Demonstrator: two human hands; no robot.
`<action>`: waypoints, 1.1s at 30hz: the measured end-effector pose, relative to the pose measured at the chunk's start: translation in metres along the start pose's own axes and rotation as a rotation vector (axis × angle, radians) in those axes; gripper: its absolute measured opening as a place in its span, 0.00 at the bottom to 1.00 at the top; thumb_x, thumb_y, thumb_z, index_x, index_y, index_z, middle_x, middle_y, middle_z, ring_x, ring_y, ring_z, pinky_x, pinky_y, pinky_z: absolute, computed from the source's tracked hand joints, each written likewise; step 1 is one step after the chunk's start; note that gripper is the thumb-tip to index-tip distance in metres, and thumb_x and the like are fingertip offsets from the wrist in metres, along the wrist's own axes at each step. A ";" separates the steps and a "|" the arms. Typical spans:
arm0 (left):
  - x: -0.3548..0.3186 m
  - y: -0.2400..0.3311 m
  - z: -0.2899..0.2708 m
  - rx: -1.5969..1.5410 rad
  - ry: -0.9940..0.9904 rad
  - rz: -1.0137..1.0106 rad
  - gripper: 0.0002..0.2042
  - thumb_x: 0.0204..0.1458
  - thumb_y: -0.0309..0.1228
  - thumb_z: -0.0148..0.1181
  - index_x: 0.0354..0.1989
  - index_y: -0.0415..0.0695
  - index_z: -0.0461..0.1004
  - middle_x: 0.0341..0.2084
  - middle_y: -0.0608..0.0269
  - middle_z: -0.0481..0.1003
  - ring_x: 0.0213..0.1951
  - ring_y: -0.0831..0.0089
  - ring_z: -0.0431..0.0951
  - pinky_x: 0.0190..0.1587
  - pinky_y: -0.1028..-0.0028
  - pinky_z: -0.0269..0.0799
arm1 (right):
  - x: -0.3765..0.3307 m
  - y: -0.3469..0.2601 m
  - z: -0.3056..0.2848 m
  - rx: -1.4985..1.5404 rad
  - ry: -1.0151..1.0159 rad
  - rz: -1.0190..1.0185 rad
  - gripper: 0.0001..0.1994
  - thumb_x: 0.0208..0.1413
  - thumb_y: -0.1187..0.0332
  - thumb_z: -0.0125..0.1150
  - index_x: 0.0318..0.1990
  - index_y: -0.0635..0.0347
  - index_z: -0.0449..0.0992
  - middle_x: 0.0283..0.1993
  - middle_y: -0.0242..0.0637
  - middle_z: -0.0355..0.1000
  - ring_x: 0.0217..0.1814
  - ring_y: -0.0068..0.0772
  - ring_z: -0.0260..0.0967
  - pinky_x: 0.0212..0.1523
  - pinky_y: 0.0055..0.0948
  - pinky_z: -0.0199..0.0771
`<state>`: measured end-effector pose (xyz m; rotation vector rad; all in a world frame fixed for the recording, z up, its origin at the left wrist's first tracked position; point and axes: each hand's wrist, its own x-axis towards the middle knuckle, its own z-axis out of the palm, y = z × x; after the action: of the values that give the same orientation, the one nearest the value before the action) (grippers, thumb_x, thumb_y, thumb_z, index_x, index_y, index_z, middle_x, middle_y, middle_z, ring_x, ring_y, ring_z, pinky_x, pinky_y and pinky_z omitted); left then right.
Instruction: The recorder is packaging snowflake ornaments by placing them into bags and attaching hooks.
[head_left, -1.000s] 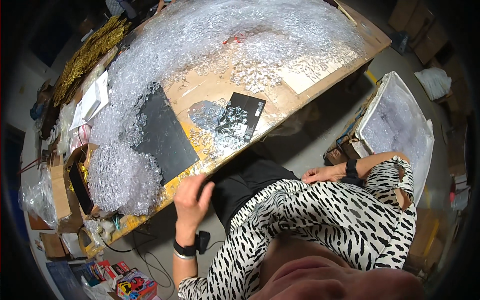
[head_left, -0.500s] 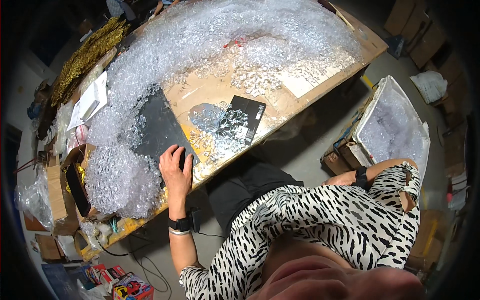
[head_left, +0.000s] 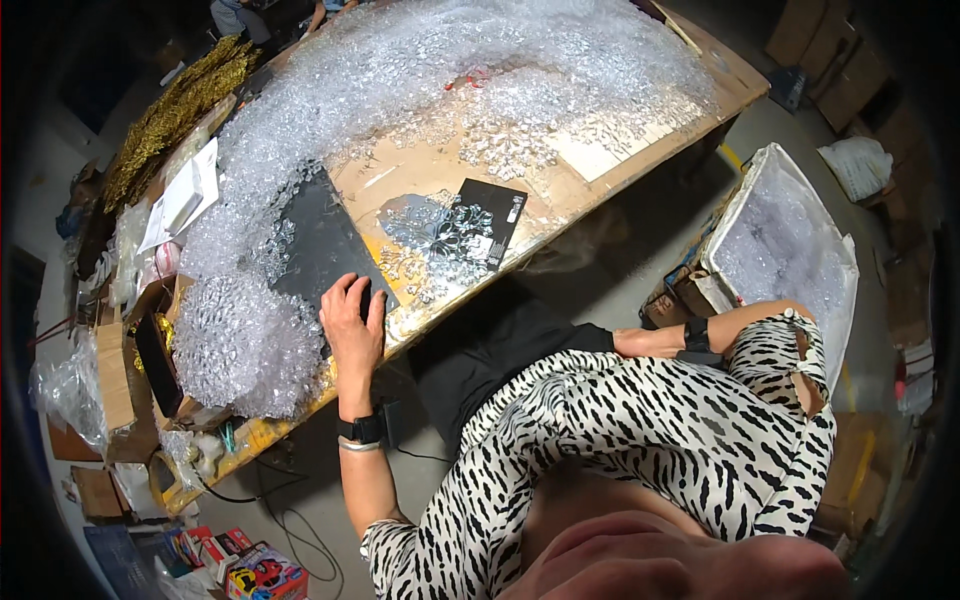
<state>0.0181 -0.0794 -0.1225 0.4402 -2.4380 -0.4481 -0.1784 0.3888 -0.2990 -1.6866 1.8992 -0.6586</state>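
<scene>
My left hand lies on the near corner of a black flat sheet by the table's front edge, fingers stretched and a little apart, holding nothing. To its right are clear snowflake-shaped plastic ornaments, a few of them overlapping a black printed card. My right hand is down against my dark trousers, away from the table, and its fingers are hidden. A big heap of clear glittery plastic pieces borders the sheet on the left.
More clear pieces cover the far side of the table. Gold tinsel and white papers lie at the left. A white-lined bin of clear pieces stands on the right. Cables trail on the floor near boxes.
My right hand has moved left, from beside the bin to against my trousers. My left hand stays on the black sheet. The view has shifted slightly.
</scene>
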 end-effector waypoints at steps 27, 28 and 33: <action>-0.001 -0.001 0.002 0.014 0.009 0.001 0.13 0.48 0.31 0.59 0.41 0.41 0.73 0.44 0.56 0.70 0.48 0.58 0.67 0.49 0.63 0.61 | 0.107 -0.081 -0.018 -0.145 -0.114 0.219 0.08 0.48 0.75 0.49 0.19 0.64 0.68 0.16 0.38 0.63 0.21 0.27 0.61 0.24 0.28 0.61; -0.001 -0.001 0.001 0.016 0.007 0.003 0.13 0.48 0.31 0.59 0.41 0.41 0.73 0.44 0.56 0.70 0.48 0.58 0.67 0.49 0.63 0.61 | 0.107 -0.081 -0.016 -0.148 -0.115 0.226 0.08 0.48 0.75 0.49 0.19 0.64 0.68 0.16 0.38 0.63 0.21 0.27 0.61 0.24 0.28 0.61; -0.002 -0.001 0.001 0.025 0.007 0.017 0.13 0.48 0.31 0.59 0.41 0.40 0.72 0.44 0.55 0.69 0.47 0.57 0.67 0.49 0.63 0.60 | 0.101 -0.081 -0.023 -0.165 -0.138 0.267 0.07 0.47 0.75 0.49 0.20 0.64 0.69 0.17 0.38 0.65 0.22 0.27 0.63 0.25 0.29 0.62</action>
<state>0.0195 -0.0792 -0.1244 0.4305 -2.4415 -0.4083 -0.1424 0.2801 -0.2341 -1.4920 2.0746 -0.2812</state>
